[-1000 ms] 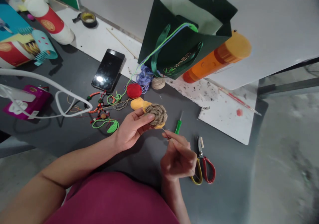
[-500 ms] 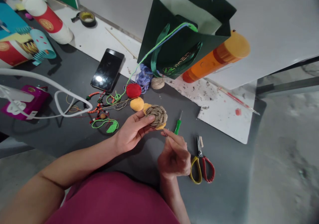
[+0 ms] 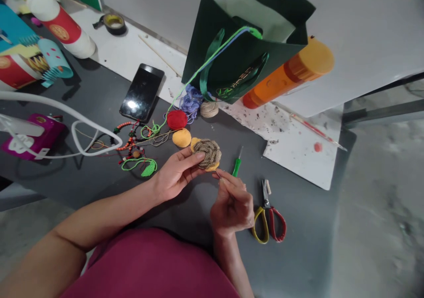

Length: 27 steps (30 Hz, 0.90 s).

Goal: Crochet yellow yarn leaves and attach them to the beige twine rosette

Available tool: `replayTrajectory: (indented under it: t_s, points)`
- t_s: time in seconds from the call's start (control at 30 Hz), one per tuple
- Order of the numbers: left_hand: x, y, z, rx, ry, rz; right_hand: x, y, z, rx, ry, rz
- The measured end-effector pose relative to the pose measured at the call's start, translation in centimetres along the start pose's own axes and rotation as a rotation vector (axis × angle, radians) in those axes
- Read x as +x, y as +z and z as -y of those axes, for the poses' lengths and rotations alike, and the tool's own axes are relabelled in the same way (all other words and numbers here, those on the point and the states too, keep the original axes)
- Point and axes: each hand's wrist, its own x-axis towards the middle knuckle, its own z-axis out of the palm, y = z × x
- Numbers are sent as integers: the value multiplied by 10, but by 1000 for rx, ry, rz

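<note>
My left hand [image 3: 175, 174] pinches a crocheted flower [image 3: 208, 153], brown-grey in its middle with yellow at the edge. At the flower's lower right edge, my right hand [image 3: 232, 203] is closed on a thin crochet hook [image 3: 218, 174], whose handle is mostly hidden in the fingers. A yellow yarn ball [image 3: 181, 137] lies just beyond the flower, with a red yarn ball [image 3: 176, 119] behind it. Right of the flower is a green-handled tool [image 3: 236, 166] with a thin metal shaft. Scissors [image 3: 266, 214] with one yellow and one red handle lie beside my right hand.
A dark green paper bag [image 3: 232, 59] stands at the back, beside an orange bottle [image 3: 288, 75]. Farther left are a black phone [image 3: 142, 92], beaded cords [image 3: 130, 141], a white cable [image 3: 59, 100] and a purple box [image 3: 39, 134]. Black tape [image 3: 114, 24] sits on the white board.
The right hand and hook tip have shifted very slightly at the flower's edge. The left hand keeps its hold, and the view has moved a little.
</note>
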Motion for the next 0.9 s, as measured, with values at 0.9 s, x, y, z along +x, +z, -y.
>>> replayTrajectory:
  t_s: [0.9]
  points:
    - [-1,1,2,-18,0,7,0,3,7,246,253,-49]
